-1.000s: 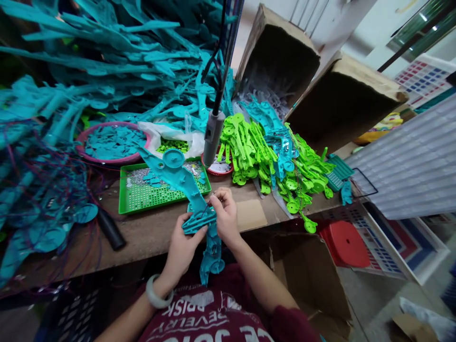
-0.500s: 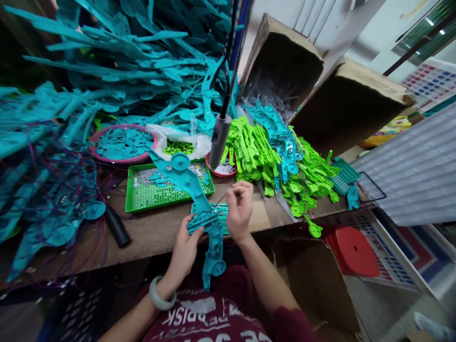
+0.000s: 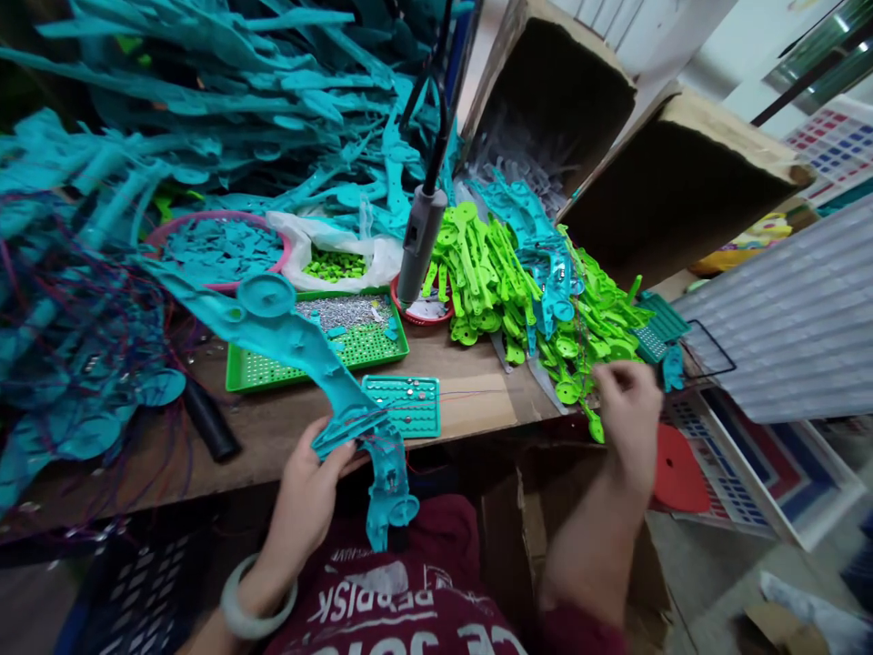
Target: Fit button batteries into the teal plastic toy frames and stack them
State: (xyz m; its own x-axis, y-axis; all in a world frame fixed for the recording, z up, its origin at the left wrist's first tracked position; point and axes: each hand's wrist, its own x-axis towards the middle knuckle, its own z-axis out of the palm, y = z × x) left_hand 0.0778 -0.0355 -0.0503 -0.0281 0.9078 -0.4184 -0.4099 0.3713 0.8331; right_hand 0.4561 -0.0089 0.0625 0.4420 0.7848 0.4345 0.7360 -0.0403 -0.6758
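A long teal plastic part [image 3: 320, 359], with round discs and a curved body, is gripped near its lower bend by my left hand [image 3: 310, 482]. Thin red and blue wires [image 3: 470, 394] run from it to the right in a nearly straight line toward my right hand [image 3: 628, 414]. That hand is raised, slightly blurred, with its fingers pinched together; the wire ends at the fingers are too fine to trace. Behind the part lies a small teal tray [image 3: 413, 409] with several tiny metal pieces, beside a flat cardboard piece [image 3: 487, 405].
A green tray [image 3: 263, 373] of small metal pieces, a pink basin [image 3: 164, 232] and a hanging grey tool [image 3: 421, 241] stand beyond. Green plastic parts [image 3: 487, 273] heap at right; teal parts [image 3: 273, 109] pile behind. A black handle [image 3: 211, 423] lies left, a red stool [image 3: 675, 468] right.
My right hand has swung from beside the teal part far to the right, and the wires now stretch out after it. My left hand has shifted left with the part.
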